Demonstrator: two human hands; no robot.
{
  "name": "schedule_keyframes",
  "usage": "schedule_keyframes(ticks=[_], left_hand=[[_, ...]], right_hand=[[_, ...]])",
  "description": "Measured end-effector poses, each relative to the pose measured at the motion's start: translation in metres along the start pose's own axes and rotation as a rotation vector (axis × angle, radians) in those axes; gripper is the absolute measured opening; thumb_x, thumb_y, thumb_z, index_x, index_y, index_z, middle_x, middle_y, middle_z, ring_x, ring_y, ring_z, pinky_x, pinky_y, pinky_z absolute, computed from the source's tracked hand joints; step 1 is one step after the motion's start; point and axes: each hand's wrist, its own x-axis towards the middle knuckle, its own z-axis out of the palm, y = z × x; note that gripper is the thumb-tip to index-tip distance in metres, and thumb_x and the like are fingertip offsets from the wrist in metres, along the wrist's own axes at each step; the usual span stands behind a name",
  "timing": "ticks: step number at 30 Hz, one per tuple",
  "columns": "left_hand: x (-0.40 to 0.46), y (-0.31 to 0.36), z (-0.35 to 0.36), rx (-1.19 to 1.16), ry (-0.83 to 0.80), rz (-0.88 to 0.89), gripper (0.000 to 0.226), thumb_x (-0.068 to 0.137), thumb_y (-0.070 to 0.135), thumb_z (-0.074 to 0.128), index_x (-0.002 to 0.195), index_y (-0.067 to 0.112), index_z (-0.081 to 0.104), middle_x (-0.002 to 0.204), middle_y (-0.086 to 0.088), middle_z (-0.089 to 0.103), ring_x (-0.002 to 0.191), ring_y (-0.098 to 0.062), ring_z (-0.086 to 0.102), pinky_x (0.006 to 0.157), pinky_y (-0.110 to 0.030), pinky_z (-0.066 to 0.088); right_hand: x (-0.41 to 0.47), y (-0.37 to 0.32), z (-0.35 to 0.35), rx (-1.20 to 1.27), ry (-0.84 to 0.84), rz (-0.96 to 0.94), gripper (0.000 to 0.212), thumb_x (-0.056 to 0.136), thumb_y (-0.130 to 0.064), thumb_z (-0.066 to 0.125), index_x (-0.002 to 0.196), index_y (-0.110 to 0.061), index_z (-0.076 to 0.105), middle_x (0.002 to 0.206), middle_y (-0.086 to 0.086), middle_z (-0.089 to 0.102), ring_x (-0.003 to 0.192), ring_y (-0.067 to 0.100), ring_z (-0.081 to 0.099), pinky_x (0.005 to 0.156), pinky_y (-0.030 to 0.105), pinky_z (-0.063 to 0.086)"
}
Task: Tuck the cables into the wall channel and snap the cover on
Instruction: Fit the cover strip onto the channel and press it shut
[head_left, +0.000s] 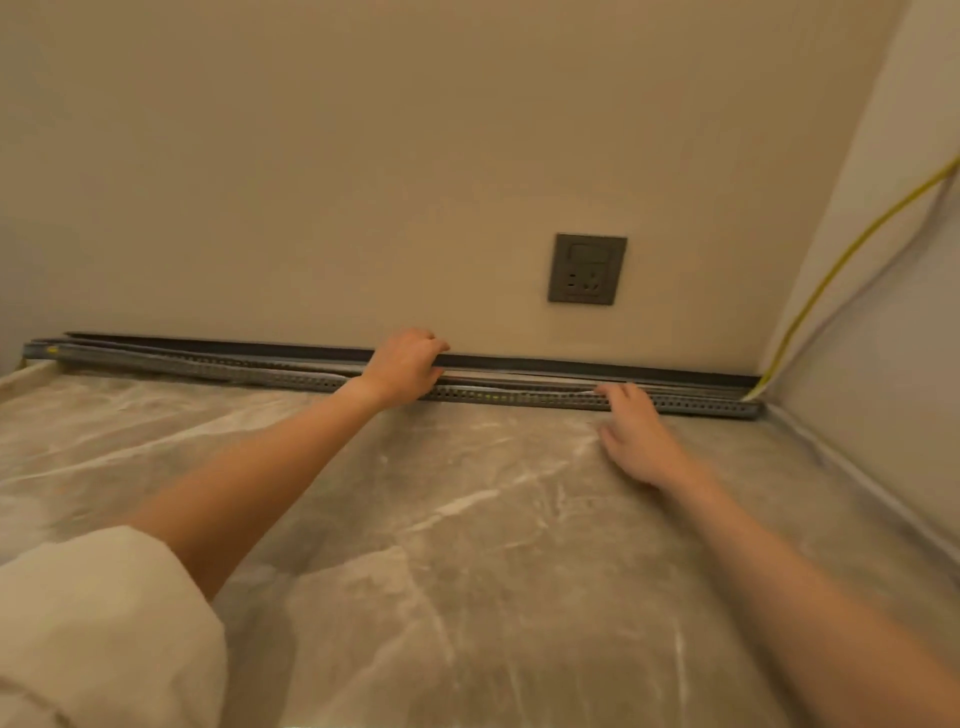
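Observation:
A long grey channel (691, 405) with a perforated front runs along the foot of the wall, from the left edge to the right corner. A dark strip, the cover (571, 362), lies along its top against the wall. My left hand (402, 366) is curled over the top of the channel near its middle, fingers gripping the cover. My right hand (636, 436) lies with fingers apart, its fingertips touching the channel's front. A yellow cable (826, 283) drops down the right wall into the corner end of the channel. Pale cables show inside the channel between my hands.
The floor (467, 545) is covered in crinkled clear plastic sheeting. A grey wall socket (587, 269) sits above the channel, right of my left hand. A side wall closes the right. A cream sleeve (104, 623) fills the lower left.

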Motion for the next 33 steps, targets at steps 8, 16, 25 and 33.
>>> schedule_keyframes(ticks=[8, 16, 25, 33], left_hand=[[0.03, 0.043, 0.013, 0.119, -0.03, -0.017, 0.035, 0.091, 0.017, 0.049, 0.123, 0.002, 0.05, 0.119, -0.018, 0.056, 0.108, -0.035, 0.053, 0.09, -0.045, 0.047], [0.042, 0.057, 0.028, 0.193, -0.044, -0.083, 0.027, 0.09, 0.012, 0.052, 0.114, 0.002, 0.049, 0.117, -0.019, 0.051, 0.106, -0.036, 0.05, 0.085, -0.043, 0.044], [0.041, 0.064, 0.046, 0.259, 0.117, -0.17, 0.023, 0.083, 0.001, 0.057, 0.104, 0.004, 0.048, 0.11, -0.017, 0.051, 0.098, -0.033, 0.051, 0.078, -0.04, 0.045], [0.041, 0.058, 0.029, 0.323, 0.063, -0.033, 0.035, 0.077, -0.014, 0.054, 0.103, 0.006, 0.043, 0.1, -0.014, 0.057, 0.088, -0.035, 0.058, 0.059, -0.04, 0.046]], right_hand=[[0.001, 0.009, 0.008, -0.184, -0.01, -0.021, 0.05, 0.096, -0.02, 0.042, 0.144, -0.01, 0.029, 0.15, 0.012, 0.03, 0.139, 0.029, 0.024, 0.112, 0.042, 0.026], [0.005, 0.014, 0.016, -0.148, -0.026, 0.102, 0.05, 0.096, -0.018, 0.036, 0.144, -0.007, 0.026, 0.149, 0.015, 0.029, 0.136, 0.033, 0.026, 0.111, 0.043, 0.026], [0.008, 0.018, 0.019, -0.074, -0.067, 0.126, 0.051, 0.098, -0.023, 0.034, 0.146, -0.007, 0.022, 0.154, 0.013, 0.021, 0.141, 0.032, 0.02, 0.114, 0.045, 0.023], [0.01, 0.019, 0.021, -0.067, -0.058, 0.115, 0.052, 0.097, -0.018, 0.037, 0.145, -0.004, 0.022, 0.153, 0.014, 0.022, 0.14, 0.032, 0.02, 0.114, 0.044, 0.025]])
